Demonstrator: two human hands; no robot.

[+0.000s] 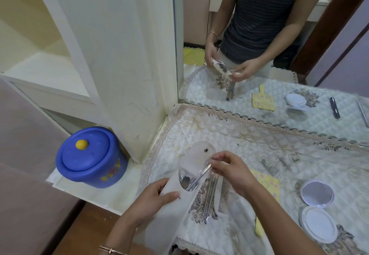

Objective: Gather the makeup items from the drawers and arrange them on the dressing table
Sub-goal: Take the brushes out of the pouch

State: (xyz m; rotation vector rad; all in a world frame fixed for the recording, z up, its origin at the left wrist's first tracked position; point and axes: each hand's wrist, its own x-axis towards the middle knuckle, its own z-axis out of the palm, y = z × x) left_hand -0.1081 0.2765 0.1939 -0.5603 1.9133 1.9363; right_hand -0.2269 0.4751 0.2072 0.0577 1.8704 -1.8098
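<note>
While left hand (157, 196) grips white pouch (197, 154) from below, right hand (229, 171) pinches what seems a metal tool (201, 174), fingers curled

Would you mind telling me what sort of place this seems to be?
Probably a bedroom dressing table: a mirror backs the lace-edged cloth, where a comb and an open compact lie.

Wears thin gold-coloured bangles (108, 250) at the wrist of the left hand (151, 200). Bare at both forearms. In the mirror (199, 15), shows a dark short-sleeved top (265, 15) with fine horizontal stripes, light trousers (227, 58) under it, and one thin bangle at the reflected wrist.
</note>
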